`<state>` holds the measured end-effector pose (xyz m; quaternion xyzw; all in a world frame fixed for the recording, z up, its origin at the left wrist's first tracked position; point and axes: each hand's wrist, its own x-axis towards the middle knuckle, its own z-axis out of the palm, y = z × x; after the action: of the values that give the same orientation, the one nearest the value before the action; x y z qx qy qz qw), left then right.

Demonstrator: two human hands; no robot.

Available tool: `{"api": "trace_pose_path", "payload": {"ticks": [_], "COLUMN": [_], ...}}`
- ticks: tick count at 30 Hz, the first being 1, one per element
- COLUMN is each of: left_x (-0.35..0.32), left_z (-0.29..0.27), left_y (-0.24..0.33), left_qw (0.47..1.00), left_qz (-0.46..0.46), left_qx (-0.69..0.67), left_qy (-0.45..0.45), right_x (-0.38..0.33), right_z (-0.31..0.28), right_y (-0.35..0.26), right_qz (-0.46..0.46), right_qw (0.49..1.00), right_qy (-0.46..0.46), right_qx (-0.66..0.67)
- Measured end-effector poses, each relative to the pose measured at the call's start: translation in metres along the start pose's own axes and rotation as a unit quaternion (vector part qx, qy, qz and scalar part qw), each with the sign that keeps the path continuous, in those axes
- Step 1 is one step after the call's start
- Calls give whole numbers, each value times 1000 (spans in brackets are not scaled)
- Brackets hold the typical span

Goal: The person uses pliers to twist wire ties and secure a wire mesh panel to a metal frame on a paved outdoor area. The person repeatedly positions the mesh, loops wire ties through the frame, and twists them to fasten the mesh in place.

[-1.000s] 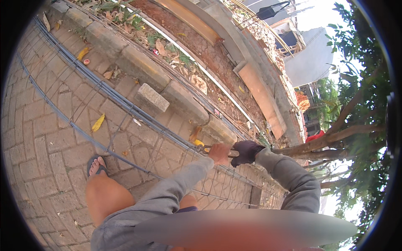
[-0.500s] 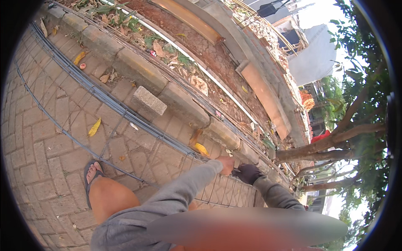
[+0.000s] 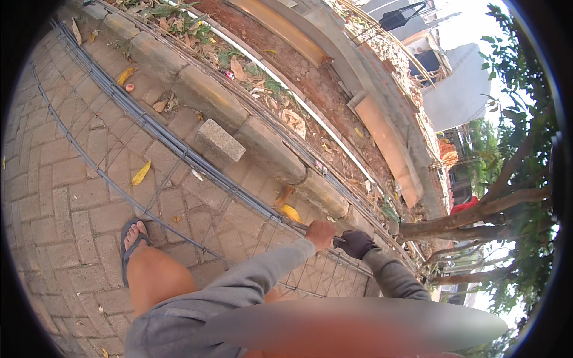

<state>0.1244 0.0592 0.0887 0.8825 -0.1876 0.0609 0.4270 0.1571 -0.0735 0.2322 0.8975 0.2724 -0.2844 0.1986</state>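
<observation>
A long cage of grey steel reinforcing bars (image 3: 182,154) with thin wire stirrups lies along the paving, curving from the upper left to my hands. My bare left hand (image 3: 321,234) is closed round the bars at the cage's near-right part. Close beside it, my right hand (image 3: 358,244), in a dark glove, is closed at the same bars. A small dark piece shows between the two hands. What the gloved fingers hold is hidden. A single outer bar (image 3: 113,186) of the cage runs nearer to my sandalled foot (image 3: 136,238).
A concrete kerb (image 3: 212,94) runs behind the cage, with a loose grey block (image 3: 219,142) against it. Beyond lie a white pipe (image 3: 271,79), dry leaves and a plank (image 3: 391,149). Tree trunks (image 3: 459,224) stand at the right. Brick paving (image 3: 77,253) spreads to the left.
My left hand has turned and closed into a tighter fist over the bars. My right hand stays next to it, shifted slightly. The whole view has swung a little, moving the scene rightward and down.
</observation>
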Motion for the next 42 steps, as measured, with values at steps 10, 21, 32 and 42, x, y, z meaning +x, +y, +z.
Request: {"api": "trace_pose_path", "payload": {"ticks": [10,21,32,42], "left_x": [-20,6,-15,21], "left_z": [-8,-27,-16,-7], "left_y": [-10,-22,9,-17], "left_qw": [999,995,996,982], "left_qz": [24,41,58,112], "left_qx": [-9,-86,-61,-131], "left_qy": [44,25,25,-77], "right_x": [-25,-14,-8,-25], "right_z": [-66,-58,-81,-33], "right_y": [-61,-76,-72,-58], "right_qz": [128,8,149,-41], "right_qw": [981,979,952,971], "right_qy": [-110,21,-248,88], "right_qx": [94,-205,103,-220]}}
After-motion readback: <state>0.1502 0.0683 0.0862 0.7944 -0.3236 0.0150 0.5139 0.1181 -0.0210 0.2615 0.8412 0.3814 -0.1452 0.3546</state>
